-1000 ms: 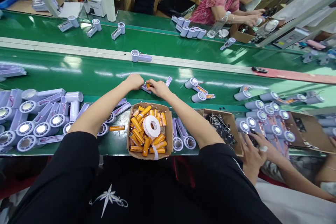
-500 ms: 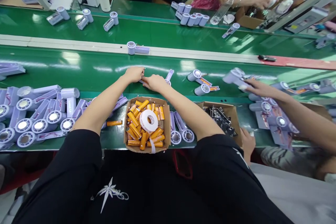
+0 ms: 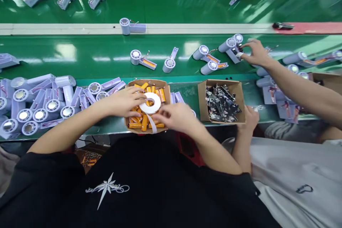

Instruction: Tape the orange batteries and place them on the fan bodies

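My left hand [image 3: 127, 102] is over the left side of a cardboard box [image 3: 167, 94], fingers apart at the edge of a white tape roll [image 3: 150, 103]. The roll lies on orange cylindrical cells [image 3: 144, 122], and its loose strip hangs over the box's front. At the right of the strip is my right hand [image 3: 173, 115], its fingers curled close together; whether something small is between them is hidden. Beyond the box, a lilac fan-like housing with an orange cell [image 3: 136, 57] and another lilac housing [image 3: 169, 65] lie on the green belt.
Lilac housings [image 3: 40, 114] are piled at the left. On the right, a co-worker's hand [image 3: 253, 52] touches housings, and the other [image 3: 249, 117] is at a box of dark circuit parts [image 3: 201, 105]. A pale rail [image 3: 187, 28] crosses behind.
Both my hands have come back from the belt to the box with the tape roll. A housing with an orange cell now shows where they were. The view has tilted down.
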Demonstrator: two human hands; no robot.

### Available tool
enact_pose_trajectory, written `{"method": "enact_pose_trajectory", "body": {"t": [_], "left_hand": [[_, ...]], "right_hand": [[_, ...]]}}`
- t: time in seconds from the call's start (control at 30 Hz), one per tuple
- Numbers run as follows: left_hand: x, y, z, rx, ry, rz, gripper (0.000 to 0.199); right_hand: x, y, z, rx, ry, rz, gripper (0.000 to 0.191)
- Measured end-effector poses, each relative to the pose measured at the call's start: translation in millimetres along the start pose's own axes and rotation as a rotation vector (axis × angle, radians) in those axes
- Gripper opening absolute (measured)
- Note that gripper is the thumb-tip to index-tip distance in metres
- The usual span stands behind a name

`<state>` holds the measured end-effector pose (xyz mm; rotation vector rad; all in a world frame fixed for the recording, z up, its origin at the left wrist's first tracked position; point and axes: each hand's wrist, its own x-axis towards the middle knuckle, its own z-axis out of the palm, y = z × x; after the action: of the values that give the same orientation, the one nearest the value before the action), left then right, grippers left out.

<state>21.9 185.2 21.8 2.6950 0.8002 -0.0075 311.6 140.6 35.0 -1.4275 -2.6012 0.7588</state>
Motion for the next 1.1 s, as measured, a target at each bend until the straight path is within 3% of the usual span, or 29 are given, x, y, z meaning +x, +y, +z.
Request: {"method": "enact_pose_trajectory", "body": {"t": [0.07, 0.17, 0.33, 0.5, 0.57, 0.7, 0.77, 0.87, 0.93, 1.0, 1.1], "left_hand": [[-14.8, 12.8, 13.9, 0.037, 0.026, -0.010, 0.049], [-13.5, 14.3, 25.7, 0.036, 0.082, -0.039, 0.052], [15.1, 24.2, 26.6, 0.046, 0.023, -0.011, 0.048], [34.3, 34.8, 22.4, 0.082, -0.066, 0.068, 0.033], [24.4, 30.6, 18.3, 0.109, 0.013, -0.013, 0.039], [-27.4, 22.6, 11.1, 0.109, 0.344, -0.151, 0.037], [-55.0, 27.1, 13.0, 0.080, 0.449, -0.201, 0.036], [-81.6, 45.9, 24.5, 0.050, 0.556, -0.264, 0.038], [-89.5, 61.2, 34.3, 0.043, 0.614, -0.268, 0.042], [-93.5, 74.4, 42.3, 0.039, 0.653, -0.254, 0.046], [-99.1, 88.0, 48.8, 0.027, 0.659, -0.227, 0.055]], "right_hand": [[-22.2, -22.0, 29.5, -0.078, -0.088, 0.090, 0.050], [-24.3, -39.5, 54.4, -0.150, -0.144, 0.110, 0.042], [-26.4, -39.3, 48.2, -0.179, -0.082, 0.040, 0.047], [-49.7, -44.6, 46.7, -0.201, -0.093, 0.001, 0.046], [-65.0, -47.7, 50.5, -0.173, -0.077, -0.039, 0.046], [-84.6, -47.8, 58.8, 0.059, -0.175, -0.304, 0.040], [-75.5, -43.1, 61.1, 0.146, -0.212, -0.352, 0.038], [-39.4, -33.9, 61.0, 0.056, -0.056, -0.175, 0.036], [-13.9, -30.0, 59.9, -0.041, 0.015, -0.101, 0.038], [2.4, -27.8, 59.3, -0.083, 0.001, -0.116, 0.043], [5.8, -21.9, 61.2, 0.019, -0.001, -0.178, 0.038]]}}
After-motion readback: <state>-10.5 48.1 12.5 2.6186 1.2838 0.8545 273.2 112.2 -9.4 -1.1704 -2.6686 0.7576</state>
